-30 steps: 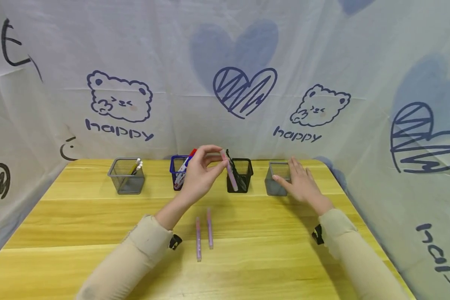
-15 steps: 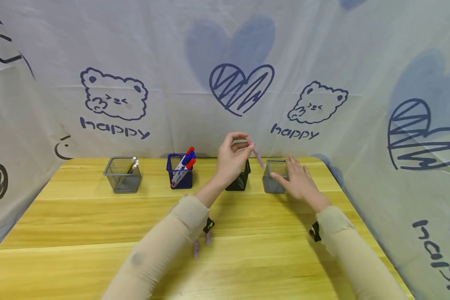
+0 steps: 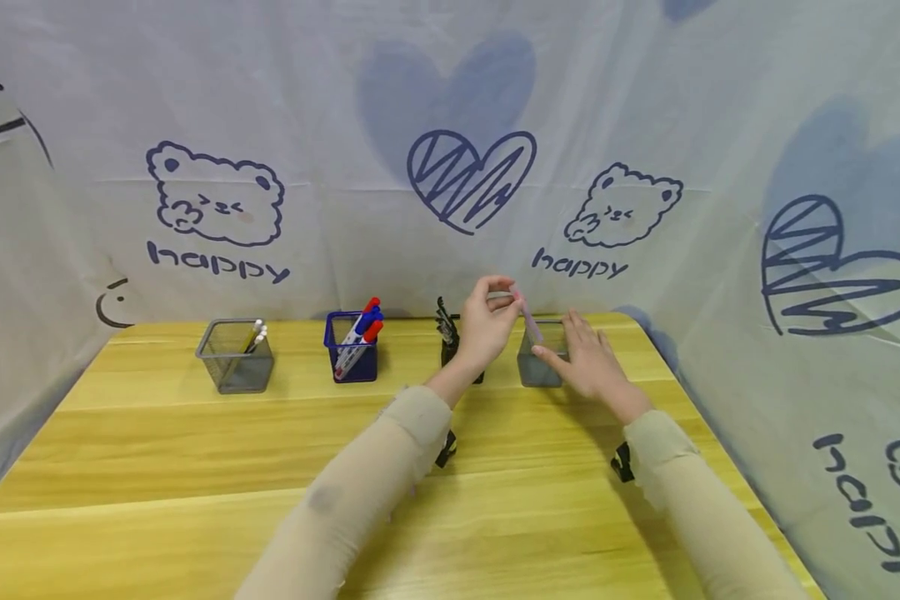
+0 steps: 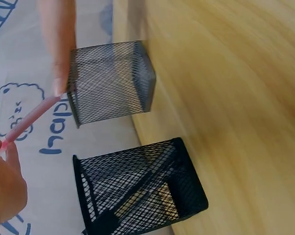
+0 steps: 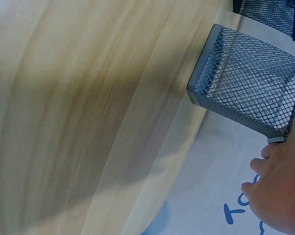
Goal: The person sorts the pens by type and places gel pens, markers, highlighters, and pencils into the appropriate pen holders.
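My left hand (image 3: pixel 487 332) pinches a slim pink-and-lilac pen (image 3: pixel 530 320) between thumb and fingertips. The pen slants down over the mouth of a grey mesh pen holder (image 3: pixel 540 372) at the back right. In the left wrist view, the pen's lower end (image 4: pixel 49 103) is right at the holder's rim, beside the right thumb. My right hand (image 3: pixel 594 364) rests on this holder, its thumb across the front of the rim and its fingers extended along the right side. The right wrist view shows the holder's mesh wall (image 5: pixel 245 78) upright on the table.
A black mesh holder (image 4: pixel 191 176) with black pens stands left of the grey one, partly behind my left hand. Further left are a blue holder (image 3: pixel 360 367) with red and blue markers and another grey holder (image 3: pixel 243 379) with several pens. A printed curtain (image 3: pixel 330 167) hangs behind the table (image 3: pixel 195 450).
My left hand has carried the pen rightward, past the black holder, to above the grey one. The right hand stays at the grey holder. The left forearm now hides the two pens on the table.
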`<state>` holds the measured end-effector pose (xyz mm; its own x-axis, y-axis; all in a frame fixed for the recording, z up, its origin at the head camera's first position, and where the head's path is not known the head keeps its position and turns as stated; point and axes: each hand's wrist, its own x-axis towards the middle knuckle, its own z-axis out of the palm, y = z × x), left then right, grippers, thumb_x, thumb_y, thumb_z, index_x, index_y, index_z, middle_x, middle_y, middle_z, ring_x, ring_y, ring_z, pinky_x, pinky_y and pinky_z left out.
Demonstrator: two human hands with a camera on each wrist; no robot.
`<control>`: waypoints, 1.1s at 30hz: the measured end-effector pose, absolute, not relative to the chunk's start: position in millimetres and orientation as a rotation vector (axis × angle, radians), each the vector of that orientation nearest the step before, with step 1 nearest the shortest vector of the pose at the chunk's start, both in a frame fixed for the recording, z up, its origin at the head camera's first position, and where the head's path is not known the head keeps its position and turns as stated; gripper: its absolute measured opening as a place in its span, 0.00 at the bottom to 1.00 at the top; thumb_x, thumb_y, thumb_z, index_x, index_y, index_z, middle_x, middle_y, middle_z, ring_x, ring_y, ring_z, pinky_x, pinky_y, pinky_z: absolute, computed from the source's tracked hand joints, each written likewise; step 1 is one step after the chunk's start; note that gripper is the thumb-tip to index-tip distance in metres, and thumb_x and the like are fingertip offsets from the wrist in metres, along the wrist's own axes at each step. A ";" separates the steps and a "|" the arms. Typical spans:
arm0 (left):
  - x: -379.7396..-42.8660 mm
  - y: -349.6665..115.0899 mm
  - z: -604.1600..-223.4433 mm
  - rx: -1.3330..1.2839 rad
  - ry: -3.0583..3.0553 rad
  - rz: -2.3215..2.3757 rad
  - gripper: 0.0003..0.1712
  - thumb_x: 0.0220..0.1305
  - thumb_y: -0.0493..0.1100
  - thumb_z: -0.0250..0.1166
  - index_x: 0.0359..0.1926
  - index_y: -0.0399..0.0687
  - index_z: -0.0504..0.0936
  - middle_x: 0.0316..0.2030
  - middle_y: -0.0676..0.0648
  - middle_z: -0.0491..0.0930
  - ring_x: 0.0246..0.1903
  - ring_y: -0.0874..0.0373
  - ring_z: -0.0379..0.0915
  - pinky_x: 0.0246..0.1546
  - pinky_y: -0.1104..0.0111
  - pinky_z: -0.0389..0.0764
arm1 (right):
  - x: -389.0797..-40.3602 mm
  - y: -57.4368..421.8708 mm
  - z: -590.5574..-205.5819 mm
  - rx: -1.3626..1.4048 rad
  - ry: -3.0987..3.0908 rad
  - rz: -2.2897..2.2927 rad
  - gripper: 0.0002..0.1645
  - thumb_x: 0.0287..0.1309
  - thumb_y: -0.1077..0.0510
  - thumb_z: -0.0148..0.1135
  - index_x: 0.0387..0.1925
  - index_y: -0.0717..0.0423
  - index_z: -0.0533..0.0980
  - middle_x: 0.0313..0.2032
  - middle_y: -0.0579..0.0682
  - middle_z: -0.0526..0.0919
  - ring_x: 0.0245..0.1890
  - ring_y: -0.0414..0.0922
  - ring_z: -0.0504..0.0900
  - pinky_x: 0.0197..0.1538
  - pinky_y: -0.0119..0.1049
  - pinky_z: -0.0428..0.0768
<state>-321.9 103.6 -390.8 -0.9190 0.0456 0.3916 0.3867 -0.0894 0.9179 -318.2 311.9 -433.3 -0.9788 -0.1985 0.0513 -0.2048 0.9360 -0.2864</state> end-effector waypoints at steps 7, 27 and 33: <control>-324.9 114.8 -407.1 -0.466 -2.118 -1.957 0.19 0.70 0.28 0.66 0.60 0.39 0.79 0.55 0.41 0.78 0.55 0.49 0.83 0.50 0.73 0.86 | -319.3 311.8 -437.0 0.325 -3.079 0.451 0.65 0.71 0.19 0.36 0.81 0.69 0.41 0.82 0.64 0.34 0.82 0.61 0.36 0.79 0.66 0.34; -315.5 122.3 -423.8 -0.443 -2.465 -1.733 0.13 0.74 0.37 0.66 0.57 0.44 0.84 0.52 0.46 0.81 0.54 0.55 0.82 0.50 0.75 0.84 | -320.4 308.2 -436.0 0.346 -3.063 0.444 0.64 0.72 0.21 0.36 0.81 0.68 0.39 0.82 0.65 0.35 0.82 0.62 0.38 0.80 0.65 0.34; -308.6 116.8 -417.7 -0.474 -2.428 -1.827 0.18 0.74 0.35 0.64 0.63 0.40 0.80 0.58 0.43 0.76 0.57 0.52 0.80 0.51 0.75 0.84 | -318.7 309.8 -435.2 0.321 -3.065 0.486 0.65 0.71 0.20 0.36 0.81 0.69 0.39 0.82 0.64 0.36 0.82 0.61 0.37 0.79 0.65 0.33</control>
<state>-308.6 116.8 -417.7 -0.9504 0.2038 0.2350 0.2822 0.2472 0.9270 -318.7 309.8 -435.2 -0.9786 -0.1987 0.0531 -0.2054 0.9303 -0.3038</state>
